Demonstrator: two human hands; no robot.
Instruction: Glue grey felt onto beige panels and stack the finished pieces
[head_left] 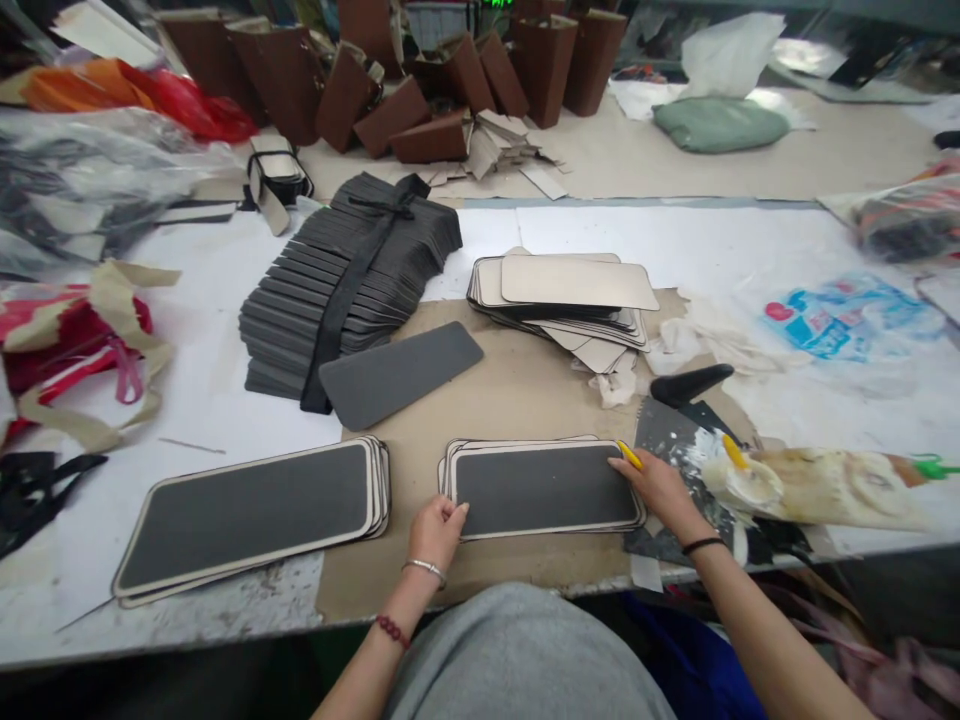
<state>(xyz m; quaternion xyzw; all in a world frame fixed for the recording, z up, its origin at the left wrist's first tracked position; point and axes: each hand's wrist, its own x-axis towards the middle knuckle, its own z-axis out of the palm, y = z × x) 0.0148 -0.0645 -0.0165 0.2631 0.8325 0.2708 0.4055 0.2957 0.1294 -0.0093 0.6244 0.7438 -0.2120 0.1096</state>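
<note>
A stack of rounded rectangular panels [547,485], dark grey on top with a pale border, lies in front of me. My left hand [437,535] pinches the stack's near left corner, thumb and fingers closed at the edge of the top panel. At the far right corner, my right hand [666,490] is closed around a thin yellow tool [630,456], its kind unclear; the thumb touches the top panel. To the left rests a second stack of bordered panels [247,515]. A loose grey panel [401,375] lies beyond the two stacks.
Dark grey panels [300,310] form a bundle tied with a black strap. Behind the near stack are pale cards [577,280]. White paste [750,485], a yellow stick [735,452] and a black-handled tool [690,384] are at right. Brown boxes [544,65] stand at the back.
</note>
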